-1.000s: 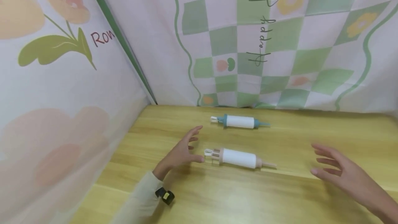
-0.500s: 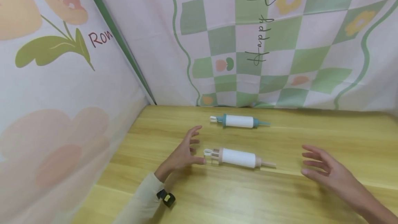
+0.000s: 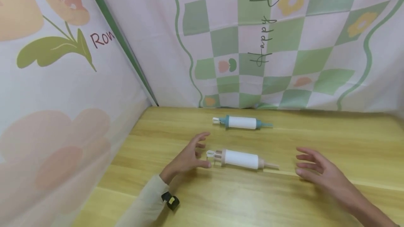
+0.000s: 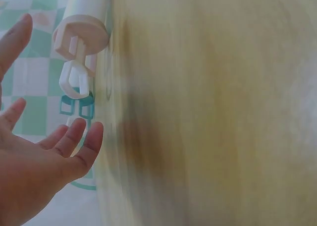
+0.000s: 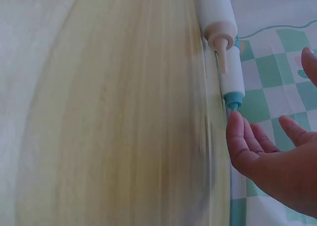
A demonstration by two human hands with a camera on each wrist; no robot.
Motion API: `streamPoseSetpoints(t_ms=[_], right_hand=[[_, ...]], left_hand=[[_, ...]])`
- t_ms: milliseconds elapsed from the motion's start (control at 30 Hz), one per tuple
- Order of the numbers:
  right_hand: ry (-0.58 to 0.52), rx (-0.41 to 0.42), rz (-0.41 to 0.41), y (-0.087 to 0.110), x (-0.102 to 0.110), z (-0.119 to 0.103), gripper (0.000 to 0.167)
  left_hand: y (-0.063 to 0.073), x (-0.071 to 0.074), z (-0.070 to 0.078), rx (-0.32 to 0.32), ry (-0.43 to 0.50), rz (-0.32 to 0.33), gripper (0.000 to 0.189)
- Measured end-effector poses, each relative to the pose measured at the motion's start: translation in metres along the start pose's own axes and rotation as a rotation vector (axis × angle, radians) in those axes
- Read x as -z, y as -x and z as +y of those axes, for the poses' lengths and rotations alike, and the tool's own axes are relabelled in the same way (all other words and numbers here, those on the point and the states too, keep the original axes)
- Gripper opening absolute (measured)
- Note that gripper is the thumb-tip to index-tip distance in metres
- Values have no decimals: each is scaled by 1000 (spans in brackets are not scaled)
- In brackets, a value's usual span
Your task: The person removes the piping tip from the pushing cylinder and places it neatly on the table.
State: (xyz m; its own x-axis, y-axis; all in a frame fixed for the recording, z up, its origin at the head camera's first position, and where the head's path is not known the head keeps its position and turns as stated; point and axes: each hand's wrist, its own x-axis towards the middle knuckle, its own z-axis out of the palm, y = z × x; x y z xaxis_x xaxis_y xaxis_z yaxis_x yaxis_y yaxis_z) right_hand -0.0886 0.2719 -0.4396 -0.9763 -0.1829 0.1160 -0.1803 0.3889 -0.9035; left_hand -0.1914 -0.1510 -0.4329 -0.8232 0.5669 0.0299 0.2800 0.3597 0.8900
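A syringe-shaped tool with a white barrel and beige ends [image 3: 241,159] lies on the wooden table, its white pull loop to the left and its thin nozzle to the right. Behind it lies a similar tool with blue-green ends [image 3: 242,122]. My left hand [image 3: 187,157], fingers spread and gently bent, is beside the beige tool's loop and holds nothing. In the left wrist view that loop [image 4: 74,80] shows beyond the fingers. To the right, my right hand [image 3: 320,171] faces the beige nozzle [image 5: 221,55] across a gap, palm inward, holding nothing.
Printed cloth [image 3: 170,45] hangs behind the wooden table [image 3: 240,199] along its back edge. Another flowered cloth [image 3: 104,90] closes off the left side. A black band with a small device [image 3: 170,200] sits on the left sleeve.
My right hand has moved left, closer to the beige tool's nozzle. The left hand has shifted slightly right toward the loop. Both tools lie where they were.
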Motion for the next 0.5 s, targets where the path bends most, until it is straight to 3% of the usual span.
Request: streamPoseSetpoints(t_ms=[333, 500], right_hand=[[-150, -2, -30, -6, -14, -3, 63], [-157, -8, -37, -8, -19, -4, 61]], left_hand=[[-5, -6, -3, 39, 38, -22, 90], [-8, -9, -6, 37, 31, -33, 88]])
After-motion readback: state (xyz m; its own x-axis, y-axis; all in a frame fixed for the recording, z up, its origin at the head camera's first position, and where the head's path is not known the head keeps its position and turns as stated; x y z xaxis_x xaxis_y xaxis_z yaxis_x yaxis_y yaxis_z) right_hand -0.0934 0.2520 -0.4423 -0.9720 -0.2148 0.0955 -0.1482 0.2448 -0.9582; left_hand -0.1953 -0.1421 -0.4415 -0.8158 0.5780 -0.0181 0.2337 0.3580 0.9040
